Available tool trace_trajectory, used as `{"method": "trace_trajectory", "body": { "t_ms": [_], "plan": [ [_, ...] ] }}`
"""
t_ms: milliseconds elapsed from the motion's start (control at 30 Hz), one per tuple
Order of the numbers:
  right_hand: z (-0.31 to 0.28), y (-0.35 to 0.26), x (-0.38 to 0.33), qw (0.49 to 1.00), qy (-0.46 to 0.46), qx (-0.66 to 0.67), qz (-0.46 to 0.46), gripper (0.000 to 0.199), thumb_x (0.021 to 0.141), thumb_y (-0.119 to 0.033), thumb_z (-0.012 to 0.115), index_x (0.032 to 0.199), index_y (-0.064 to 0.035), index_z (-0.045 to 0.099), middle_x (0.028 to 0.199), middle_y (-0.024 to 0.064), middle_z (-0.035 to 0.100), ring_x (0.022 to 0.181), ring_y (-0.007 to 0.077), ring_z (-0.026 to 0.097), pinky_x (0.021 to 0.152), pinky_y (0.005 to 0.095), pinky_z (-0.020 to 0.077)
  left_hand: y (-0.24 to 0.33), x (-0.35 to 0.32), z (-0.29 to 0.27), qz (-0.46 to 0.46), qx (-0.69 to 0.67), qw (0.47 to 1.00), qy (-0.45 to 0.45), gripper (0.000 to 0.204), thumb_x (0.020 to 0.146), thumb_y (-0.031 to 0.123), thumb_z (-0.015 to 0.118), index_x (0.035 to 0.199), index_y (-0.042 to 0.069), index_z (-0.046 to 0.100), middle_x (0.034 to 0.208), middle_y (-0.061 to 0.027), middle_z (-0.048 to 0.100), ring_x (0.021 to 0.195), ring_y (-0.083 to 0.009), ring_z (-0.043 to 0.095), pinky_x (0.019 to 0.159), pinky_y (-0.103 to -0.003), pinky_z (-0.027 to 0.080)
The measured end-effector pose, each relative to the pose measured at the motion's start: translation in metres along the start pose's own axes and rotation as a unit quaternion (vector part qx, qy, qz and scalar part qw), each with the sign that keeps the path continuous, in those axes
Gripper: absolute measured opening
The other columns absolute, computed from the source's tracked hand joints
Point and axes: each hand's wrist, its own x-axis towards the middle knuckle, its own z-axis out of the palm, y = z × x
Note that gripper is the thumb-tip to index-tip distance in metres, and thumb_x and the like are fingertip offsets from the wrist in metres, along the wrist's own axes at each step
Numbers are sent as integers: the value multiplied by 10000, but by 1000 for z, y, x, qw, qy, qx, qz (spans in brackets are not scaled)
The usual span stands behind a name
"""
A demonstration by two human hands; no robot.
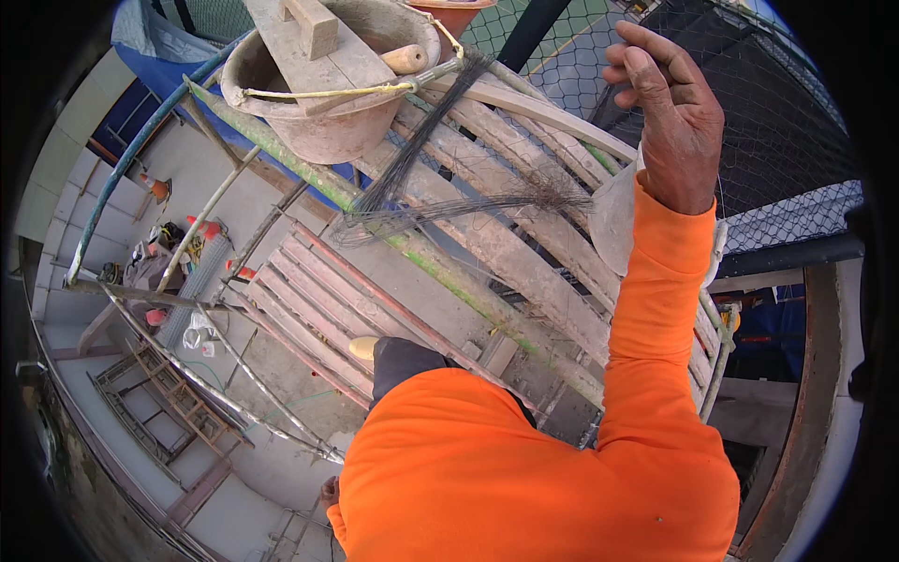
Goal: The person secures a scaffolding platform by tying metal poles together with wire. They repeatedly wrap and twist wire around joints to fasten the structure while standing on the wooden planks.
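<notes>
My right hand [679, 122] is raised at the upper right, beside wire mesh. Its fingers curl, with the thumb close to the index finger; anything thin in that pinch is too small to make out. Only a small part of my left hand [330, 492] shows, low beside my orange sleeve, its fingers mostly hidden. Below and left of my right hand, a dark bundle of thin wires [417, 140] and a looser, tangled wire bundle [468, 208] lie on wooden planks [524, 234]. A whitish container [613, 220] is partly hidden behind my right forearm.
A mortar-stained bucket [328, 136] with a wooden float [323, 56] stands on the planks' far left. Scaffold poles [126, 178] surround the platform. Lower slatted boards [318, 300] lie beneath, near my yellow boot [363, 347]. A traffic cone [157, 189] and ladder [178, 403] are on the floor.
</notes>
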Motion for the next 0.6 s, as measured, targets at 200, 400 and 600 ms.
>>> {"method": "trace_trajectory", "body": {
  "t_ms": [200, 400, 600],
  "plan": [
    [-80, -33, -101, 914, -319, -86, 234, 334, 1009, -279, 685, 1194, -1, 701, 988, 82, 733, 923, 160, 697, 773, 287, 533, 53, 60, -23, -23, -33, 996, -74, 278, 952, 236, 741, 1115, 26, 659, 866, -46, 699, 723, -125, 634, 623, -318, 553],
    [-155, 3, -225, 756, -375, -267, 464, 354, 918, -339, 744, 1071, -20, 741, 955, 177, 753, 850, 314, 709, 826, 410, 550, 86, 79, -27, -93, -99, 986, -96, 259, 965, 194, 706, 1167, 56, 620, 886, -34, 657, 669, -127, 596, 556, -317, 529],
    [-221, 1, -338, 535, -367, -471, 598, 773, 838, -606, 772, 1222, 47, 615, 1105, 243, 716, 1076, 406, 696, 948, 461, 543, 85, 106, -10, 60, 87, 980, -168, 322, 947, 268, 733, 1108, -2, 669, 874, -80, 710, 720, -146, 660, 617, -316, 559]
  ]
}}
